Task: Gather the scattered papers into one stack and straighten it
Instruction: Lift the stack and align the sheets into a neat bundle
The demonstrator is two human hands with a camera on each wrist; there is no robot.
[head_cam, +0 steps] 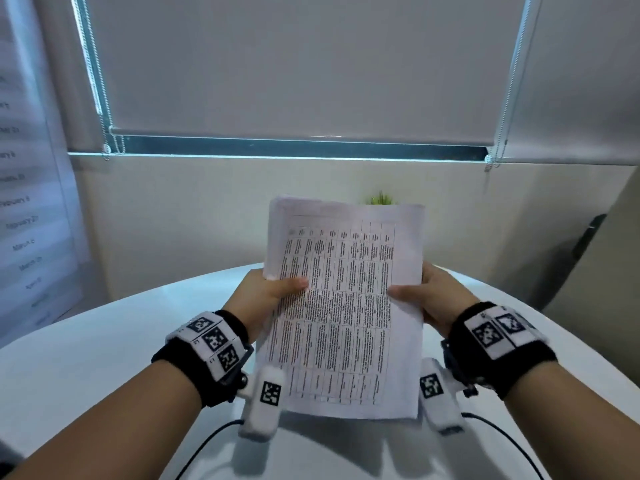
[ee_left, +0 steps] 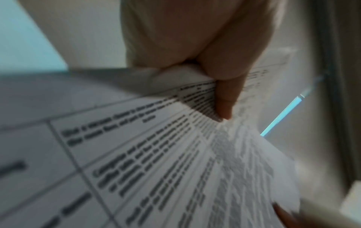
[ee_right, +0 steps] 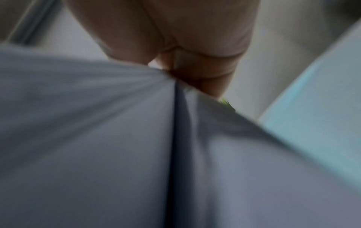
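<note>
Printed paper stack (head_cam: pixel 346 306) held upright above round white table (head_cam: pixel 104 358) — left hand (head_cam: pixel 266 296) pinching at 9 o'clock, right hand (head_cam: pixel 433 296) pinching at 3 o'clock.

- The stack of papers (head_cam: pixel 343 306) hides most of the green plant (head_cam: pixel 381 198); only the leaf tips show above the top edge.
- The fingers of the left hand (head_cam: pixel 266 296) and the right hand (head_cam: pixel 436 299) are behind the stack. Only the thumbs show on the front.
- The words on the top page are too small and fuzzy to read.
- The wall chart (head_cam: pixel 24 202) is cut off by the left edge, and its words are blurry.
- The right wrist view is very blurry. The gray sheets (ee_right: pixel 136 138) are probably the back of the stack.
- The dark thing (head_cam: pixel 588 237) by the right wall is too unclear to name.
</note>
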